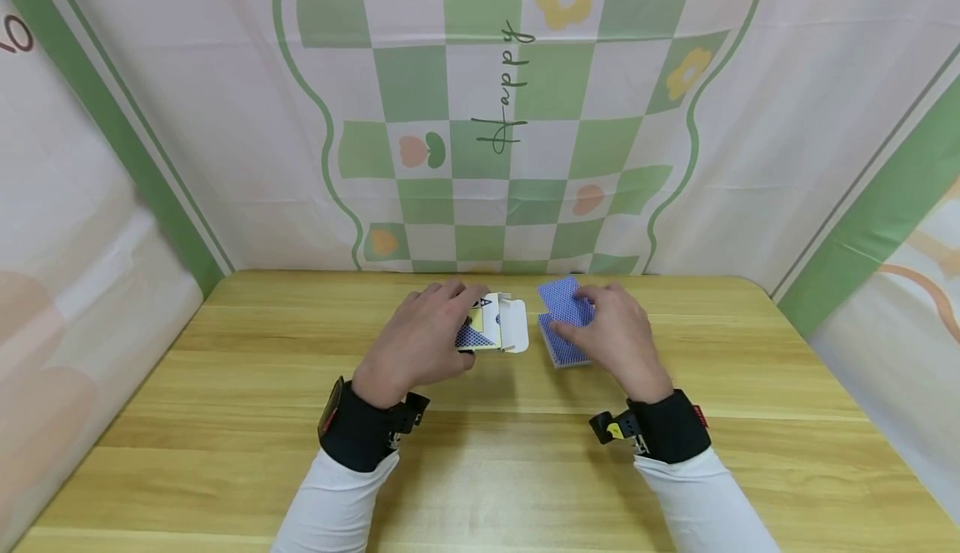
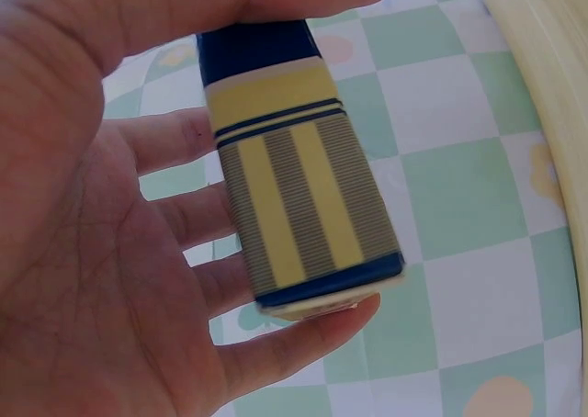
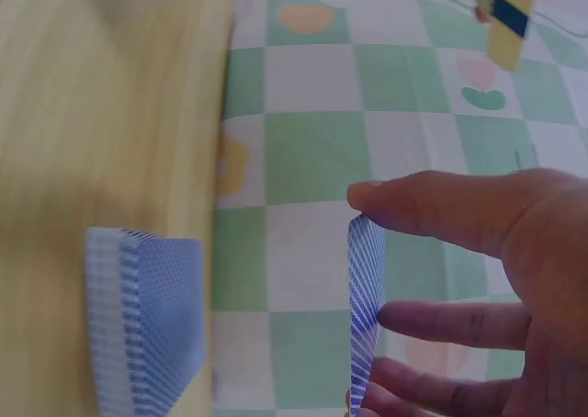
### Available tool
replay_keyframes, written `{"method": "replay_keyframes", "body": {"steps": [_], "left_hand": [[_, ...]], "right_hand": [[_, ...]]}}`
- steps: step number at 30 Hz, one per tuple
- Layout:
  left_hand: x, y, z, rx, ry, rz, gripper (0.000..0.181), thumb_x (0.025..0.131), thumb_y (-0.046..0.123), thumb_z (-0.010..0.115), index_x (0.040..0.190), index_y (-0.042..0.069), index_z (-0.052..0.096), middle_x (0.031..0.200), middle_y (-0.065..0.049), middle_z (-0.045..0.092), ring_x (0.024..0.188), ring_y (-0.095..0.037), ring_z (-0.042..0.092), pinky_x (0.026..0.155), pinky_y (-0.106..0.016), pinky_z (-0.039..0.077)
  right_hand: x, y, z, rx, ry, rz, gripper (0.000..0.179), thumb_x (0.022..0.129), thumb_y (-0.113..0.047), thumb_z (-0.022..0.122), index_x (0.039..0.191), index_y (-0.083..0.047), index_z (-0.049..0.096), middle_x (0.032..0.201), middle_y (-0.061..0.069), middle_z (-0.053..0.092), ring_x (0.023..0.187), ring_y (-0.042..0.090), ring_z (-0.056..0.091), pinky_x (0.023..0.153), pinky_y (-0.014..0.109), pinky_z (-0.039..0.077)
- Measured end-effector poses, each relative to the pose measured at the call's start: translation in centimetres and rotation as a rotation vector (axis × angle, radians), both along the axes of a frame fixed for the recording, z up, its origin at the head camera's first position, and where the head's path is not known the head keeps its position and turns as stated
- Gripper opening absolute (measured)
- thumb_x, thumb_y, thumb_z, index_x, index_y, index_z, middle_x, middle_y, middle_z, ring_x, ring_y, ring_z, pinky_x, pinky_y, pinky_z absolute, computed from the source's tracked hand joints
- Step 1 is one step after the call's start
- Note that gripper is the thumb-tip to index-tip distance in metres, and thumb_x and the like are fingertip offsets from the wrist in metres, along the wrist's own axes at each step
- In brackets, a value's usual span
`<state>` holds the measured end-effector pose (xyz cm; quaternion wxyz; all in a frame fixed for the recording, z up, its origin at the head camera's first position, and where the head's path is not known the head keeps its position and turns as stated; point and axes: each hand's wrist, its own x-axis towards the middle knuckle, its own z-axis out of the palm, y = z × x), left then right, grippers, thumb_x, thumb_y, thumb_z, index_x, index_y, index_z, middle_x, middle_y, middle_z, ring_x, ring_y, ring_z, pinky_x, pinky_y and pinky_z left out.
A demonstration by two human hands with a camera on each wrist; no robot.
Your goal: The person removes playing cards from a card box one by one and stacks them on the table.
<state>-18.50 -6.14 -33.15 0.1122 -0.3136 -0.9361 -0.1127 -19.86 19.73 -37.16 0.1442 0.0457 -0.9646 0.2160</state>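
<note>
My left hand (image 1: 423, 336) grips a playing card box (image 1: 478, 335) above the table, thumb on one side and fingers on the other. The box's white end flap (image 1: 514, 326) stands open, facing right. In the left wrist view, the box's side (image 2: 303, 187) shows yellow and dark blue stripes. My right hand (image 1: 617, 332) pinches a thin blue-backed playing card (image 1: 559, 294) between thumb and fingertips; edge-on in the right wrist view, I cannot tell whether it is a single card. Below it, a stack of blue-backed cards (image 1: 570, 359) lies on the table, apart from the held piece.
The wooden table (image 1: 225, 420) ends at a patterned curtain (image 1: 480, 120) close behind the cards. More curtain hangs along the left and right sides. Both wrists wear black straps (image 1: 670, 426) with small cameras.
</note>
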Motion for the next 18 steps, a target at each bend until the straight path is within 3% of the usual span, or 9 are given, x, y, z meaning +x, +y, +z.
{"method": "replay_keyframes", "body": {"steps": [7,18], "left_hand": [[-0.1,-0.1,0.0,0.004,-0.003,0.003,0.074,0.064,0.028,0.075,0.131,0.019,0.045,0.112,0.000,0.052,0.093,-0.016,0.049,0.077,-0.036,0.039],[-0.1,-0.1,0.0,0.003,0.002,0.002,0.073,0.064,0.028,0.075,0.130,0.019,0.045,0.112,0.000,0.052,0.093,-0.016,0.048,0.077,-0.035,0.039]], "right_hand": [[-0.4,-0.1,-1.5,0.011,-0.008,-0.044,0.052,0.071,-0.044,0.073,0.102,-0.003,0.065,0.099,0.018,0.058,0.085,0.030,0.053,0.063,0.037,0.041],[-0.8,-0.2,-3.1,0.028,-0.069,-0.080,0.049,0.070,-0.043,0.073,0.097,-0.002,0.066,0.094,0.016,0.057,0.081,0.028,0.053,0.061,0.035,0.040]]}}
